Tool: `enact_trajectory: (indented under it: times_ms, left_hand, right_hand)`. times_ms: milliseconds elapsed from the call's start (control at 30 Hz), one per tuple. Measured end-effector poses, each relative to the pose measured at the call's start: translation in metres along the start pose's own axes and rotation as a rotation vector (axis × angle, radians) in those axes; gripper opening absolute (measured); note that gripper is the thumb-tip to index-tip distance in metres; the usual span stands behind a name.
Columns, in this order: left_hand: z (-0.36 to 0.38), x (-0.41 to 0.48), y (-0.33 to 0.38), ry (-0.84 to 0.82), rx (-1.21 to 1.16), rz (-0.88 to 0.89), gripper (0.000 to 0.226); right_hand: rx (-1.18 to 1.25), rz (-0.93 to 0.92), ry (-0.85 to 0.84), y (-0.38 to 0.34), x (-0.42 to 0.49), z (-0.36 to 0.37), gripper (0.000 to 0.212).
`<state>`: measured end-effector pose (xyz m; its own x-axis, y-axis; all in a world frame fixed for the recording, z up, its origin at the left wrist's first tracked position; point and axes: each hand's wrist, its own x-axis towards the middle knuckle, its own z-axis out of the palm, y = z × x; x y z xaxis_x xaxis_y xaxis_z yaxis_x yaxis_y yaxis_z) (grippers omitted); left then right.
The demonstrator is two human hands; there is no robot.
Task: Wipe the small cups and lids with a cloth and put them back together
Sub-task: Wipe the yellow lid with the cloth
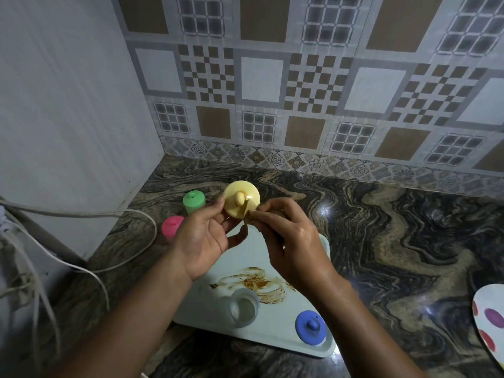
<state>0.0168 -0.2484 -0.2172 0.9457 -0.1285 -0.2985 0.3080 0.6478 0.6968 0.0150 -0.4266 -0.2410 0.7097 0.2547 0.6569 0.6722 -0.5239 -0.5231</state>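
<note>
Yellow knobbed lid (241, 199): held at its rim by fingers of left hand (203, 238); cloth (252, 218) pinched against it by right hand (291, 241).

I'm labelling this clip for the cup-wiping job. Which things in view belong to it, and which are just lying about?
Part of the job: yellow lid held in the left hand; cloth pinched by the right hand; clear cup; blue lid; green-lidded cup; pink-lidded cup.

Lying about: white cables; spotted plate; stained tray under the clear cup and blue lid.
</note>
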Motion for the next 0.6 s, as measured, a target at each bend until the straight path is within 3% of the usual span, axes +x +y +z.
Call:
enact_trajectory:
  times_ms: [100,400,600]
  left_hand:
    - [-0.001,-0.001,0.000,-0.002,0.125,-0.012,0.032]
    - [0.004,0.002,0.005,-0.047,0.160,-0.061,0.021]
    - [0.005,0.000,0.001,-0.020,0.016,-0.037,0.025]
  right_hand:
    - [0.002,0.011,0.049,0.006,0.002,0.000,0.020]
    - [-0.013,-0.041,0.071,0.008,0.020,-0.006,0.019]
    - [0.008,-0.059,0.087,0.000,0.008,-0.003,0.019]
